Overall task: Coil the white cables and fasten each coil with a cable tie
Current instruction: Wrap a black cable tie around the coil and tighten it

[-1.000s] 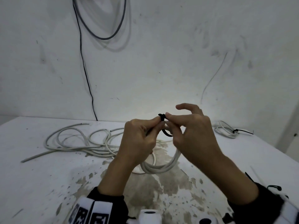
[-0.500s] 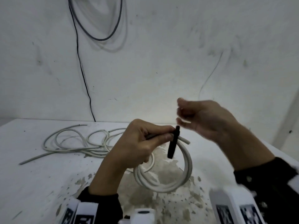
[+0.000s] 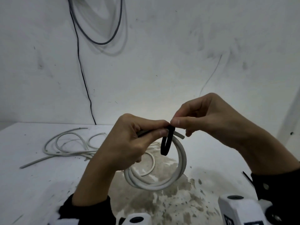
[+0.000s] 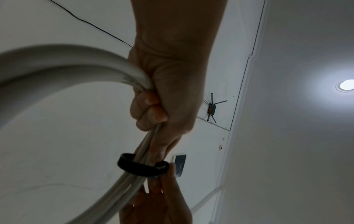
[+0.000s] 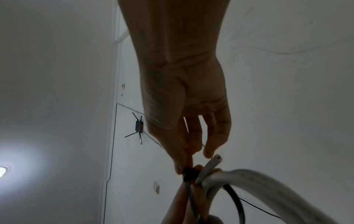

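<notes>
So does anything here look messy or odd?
Yes: a loose white cable sprawls uncoiled across the white table, whose surface is stained and flaking near the front.

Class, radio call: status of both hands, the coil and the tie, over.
Left hand grips white coil, held above the table. Right hand pinches black cable tie, looped round the strands, not cinched. Nothing in the way; loose cable behind.
</notes>
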{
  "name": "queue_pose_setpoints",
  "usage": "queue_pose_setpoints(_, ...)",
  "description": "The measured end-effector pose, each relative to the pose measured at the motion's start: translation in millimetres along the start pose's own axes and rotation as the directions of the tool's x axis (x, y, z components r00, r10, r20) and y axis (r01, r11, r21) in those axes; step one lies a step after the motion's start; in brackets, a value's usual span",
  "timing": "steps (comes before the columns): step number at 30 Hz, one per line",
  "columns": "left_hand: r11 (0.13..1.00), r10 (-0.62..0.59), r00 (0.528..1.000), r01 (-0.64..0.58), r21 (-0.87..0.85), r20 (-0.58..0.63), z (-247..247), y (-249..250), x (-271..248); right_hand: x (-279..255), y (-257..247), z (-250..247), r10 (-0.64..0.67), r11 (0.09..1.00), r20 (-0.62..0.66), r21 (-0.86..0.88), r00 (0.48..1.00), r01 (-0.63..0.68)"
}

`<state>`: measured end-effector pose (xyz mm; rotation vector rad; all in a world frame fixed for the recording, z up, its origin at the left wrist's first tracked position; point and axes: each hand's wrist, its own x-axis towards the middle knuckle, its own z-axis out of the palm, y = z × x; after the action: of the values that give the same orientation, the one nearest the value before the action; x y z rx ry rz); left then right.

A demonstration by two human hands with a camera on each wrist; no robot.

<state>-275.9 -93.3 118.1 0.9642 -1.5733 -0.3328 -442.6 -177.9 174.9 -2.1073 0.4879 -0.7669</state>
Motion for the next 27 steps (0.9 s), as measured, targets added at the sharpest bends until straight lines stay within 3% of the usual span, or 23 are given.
queue_pose_setpoints(5,0.998,-0.042,0.999,0.043,0.051,-0.017,-3.3,-10.2,-0.8,8.0,7.3,13.7,0.125,0.992,0.006,-0.013,0.992,-0.124)
queue_pose_setpoints(8,0.996,-0.071,0.997,0.069,0.052,0.030,-3.7,-18.3,-2.1,18.1,14.8,13.5,0.277,0.949,-0.164,0.202,0.947,-0.243)
queue_pose_setpoints(10,0.994,-0.093,0.994,0.090,0.057,0.064,-0.6,-22.4,-1.2,25.1,16.9,12.0,0.355,0.904,-0.307,0.355,0.883,-0.240)
queue_pose_setpoints(12,0.993,-0.116,0.992,0.115,0.021,0.054,2.5,-25.0,0.9,28.8,18.8,14.9,0.360,0.898,-0.357,0.383,0.862,-0.216)
queue_pose_setpoints(18,0.989,-0.150,0.988,0.150,0.014,-0.040,0.9,-32.6,4.6,22.7,20.7,19.1,0.318,0.939,-0.096,0.166,0.943,-0.300)
queue_pose_setpoints(27,0.978,-0.208,0.978,0.208,-0.009,-0.006,2.7,-37.7,4.0,38.9,29.1,26.6,0.457,0.851,-0.249,0.401,0.854,-0.339)
